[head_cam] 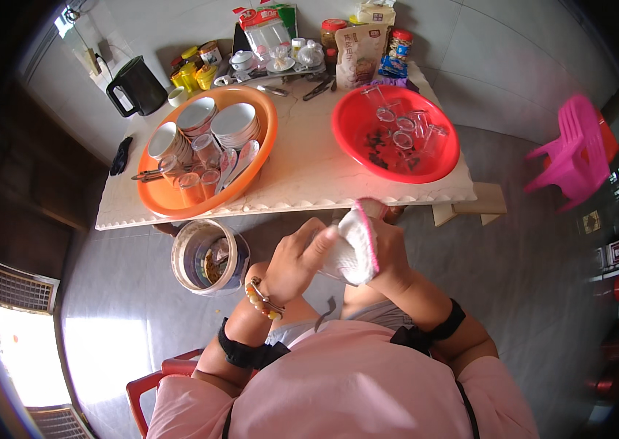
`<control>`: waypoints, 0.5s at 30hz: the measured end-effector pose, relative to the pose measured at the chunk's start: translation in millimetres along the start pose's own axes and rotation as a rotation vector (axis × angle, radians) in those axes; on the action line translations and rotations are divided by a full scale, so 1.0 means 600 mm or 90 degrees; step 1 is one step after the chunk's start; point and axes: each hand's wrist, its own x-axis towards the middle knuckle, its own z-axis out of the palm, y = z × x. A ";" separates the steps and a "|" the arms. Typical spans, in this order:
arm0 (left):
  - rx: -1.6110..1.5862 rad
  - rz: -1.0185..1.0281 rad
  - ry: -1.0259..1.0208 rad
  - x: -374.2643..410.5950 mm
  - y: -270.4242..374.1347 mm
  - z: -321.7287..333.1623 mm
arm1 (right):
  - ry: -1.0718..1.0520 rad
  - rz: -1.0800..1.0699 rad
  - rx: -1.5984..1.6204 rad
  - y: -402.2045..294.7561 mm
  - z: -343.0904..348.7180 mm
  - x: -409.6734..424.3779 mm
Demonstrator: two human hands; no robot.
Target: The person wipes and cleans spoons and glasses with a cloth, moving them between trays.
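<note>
Over my lap, just off the table's front edge, my left hand (301,258) is closed around a clear glass (332,269). A white cloth with a pink edge (357,241) is in my right hand (391,252), pressed against the glass and partly hiding it. Behind my hands on the table, a red plastic basin (342,148) holds several clear glass mugs and dark bits at its bottom. An orange basin (268,137) to the left holds stacked white bowls (235,120), glasses (206,149), spoons (243,156) and chopsticks or similar thin utensils.
A marble-topped table (298,175) bears a black electric kettle (136,88), jars, a tray with a lidded bowl (242,60), and a standing food pouch (361,55). Below its front edge stands a bucket (210,258) with waste in it. A pink plastic chair (575,148) is at right.
</note>
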 end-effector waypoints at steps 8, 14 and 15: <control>0.252 0.364 0.059 -0.015 0.045 0.009 | -0.191 0.836 1.163 0.004 0.025 -0.072; -0.014 0.148 0.031 -0.022 0.025 -0.007 | -0.143 0.259 0.197 -0.016 -0.003 -0.017; -0.025 0.000 0.028 -0.026 0.031 -0.009 | -0.114 0.177 0.140 -0.013 -0.004 -0.015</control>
